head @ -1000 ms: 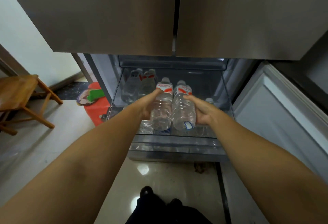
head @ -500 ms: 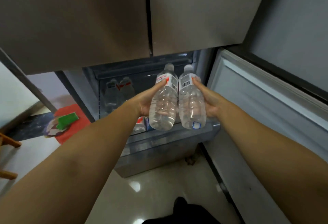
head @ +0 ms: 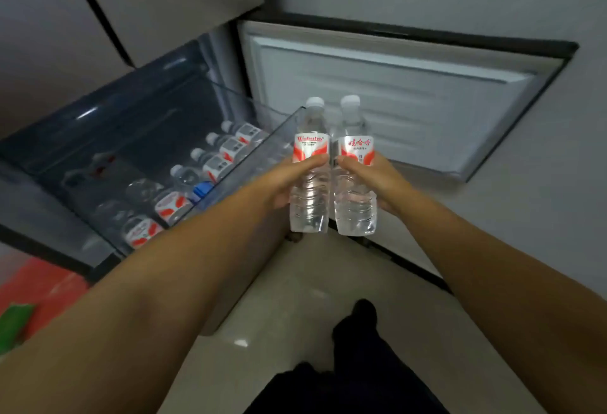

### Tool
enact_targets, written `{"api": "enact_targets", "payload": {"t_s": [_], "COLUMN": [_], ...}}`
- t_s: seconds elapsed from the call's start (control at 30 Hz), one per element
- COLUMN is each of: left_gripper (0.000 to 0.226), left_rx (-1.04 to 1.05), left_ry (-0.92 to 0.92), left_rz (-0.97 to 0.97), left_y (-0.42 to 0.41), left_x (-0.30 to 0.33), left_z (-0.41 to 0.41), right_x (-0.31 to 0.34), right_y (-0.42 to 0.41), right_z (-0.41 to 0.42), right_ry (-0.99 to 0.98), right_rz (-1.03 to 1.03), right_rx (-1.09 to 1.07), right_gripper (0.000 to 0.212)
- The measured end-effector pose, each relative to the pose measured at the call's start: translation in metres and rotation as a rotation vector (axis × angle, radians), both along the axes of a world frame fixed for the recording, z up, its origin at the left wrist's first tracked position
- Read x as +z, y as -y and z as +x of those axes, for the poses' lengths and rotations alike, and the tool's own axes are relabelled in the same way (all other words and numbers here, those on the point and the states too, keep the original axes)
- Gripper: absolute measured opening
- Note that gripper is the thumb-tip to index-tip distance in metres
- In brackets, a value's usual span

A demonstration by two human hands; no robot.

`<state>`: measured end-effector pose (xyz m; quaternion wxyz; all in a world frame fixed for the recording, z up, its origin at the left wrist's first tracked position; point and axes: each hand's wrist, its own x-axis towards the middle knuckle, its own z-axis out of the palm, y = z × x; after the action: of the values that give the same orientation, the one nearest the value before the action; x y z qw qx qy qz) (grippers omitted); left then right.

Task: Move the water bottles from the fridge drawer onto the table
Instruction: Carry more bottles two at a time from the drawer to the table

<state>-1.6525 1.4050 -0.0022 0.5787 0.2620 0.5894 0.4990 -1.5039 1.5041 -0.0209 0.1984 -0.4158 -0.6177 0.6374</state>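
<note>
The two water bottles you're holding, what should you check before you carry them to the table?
1. Left hand grips the left bottle: ok.
2. Right hand grips the right bottle: ok.
3. Both white caps on: ok.
4. Both bottles upright and out of the fridge drawer: ok.
5. Drawer emptied: not ok, more bottles lie inside.
6. Free spot on the table: cannot tell, no table in view.
</note>
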Motion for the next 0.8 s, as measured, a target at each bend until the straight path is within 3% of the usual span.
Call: {"api": "enact_targets", "payload": {"t_s": [0.07, 0.17, 0.3, 0.33, 0.4, 0.47, 0.73, 0.8], "left_gripper": [0.022, 0.044, 0.056, 0.063, 0.075, 0.072, 0.045, 0.056], "left_rx": [-0.062, -0.137, -0.193, -0.212, -0.254, -0.299, -0.454, -0.491], "left_ry": [-0.031, -0.089, -0.187, -0.213, -0.269, -0.293, -0.401, -0.419], "left_rz": [0.037, 0.003, -0.096, -0.119, -0.174, -0.215, -0.26, -0.251], "left_y": [-0.007, -0.017, -0.022, -0.022, -0.018, -0.01, 0.048, 0.062], "left_x": [-0.015, -0.042, -0.076, -0.085, -0.099, -0.115, -0.151, -0.157], "left_z": [0.025, 0.059, 0.105, 0.115, 0.135, 0.158, 0.271, 0.292], "right_x": [-0.011, -0.032, -0.075, -0.082, -0.089, -0.101, -0.147, -0.15], "right_y": [0.01, 0.023, 0.036, 0.041, 0.056, 0.073, 0.169, 0.191], "right_z": [0.03, 0.073, 0.137, 0.154, 0.181, 0.211, 0.332, 0.353], "right_ry": [0.047, 0.152, 0.303, 0.325, 0.33, 0.326, 0.334, 0.351], "right_rz": [0.043, 0.092, 0.061, 0.039, -0.013, -0.083, -0.223, -0.233], "right_rx": [-0.071, -0.176, -0.396, -0.441, -0.532, -0.602, -0.833, -0.858], "right_gripper": [0.035, 0.03, 0.075, 0.078, 0.063, 0.049, 0.056, 0.059]}}
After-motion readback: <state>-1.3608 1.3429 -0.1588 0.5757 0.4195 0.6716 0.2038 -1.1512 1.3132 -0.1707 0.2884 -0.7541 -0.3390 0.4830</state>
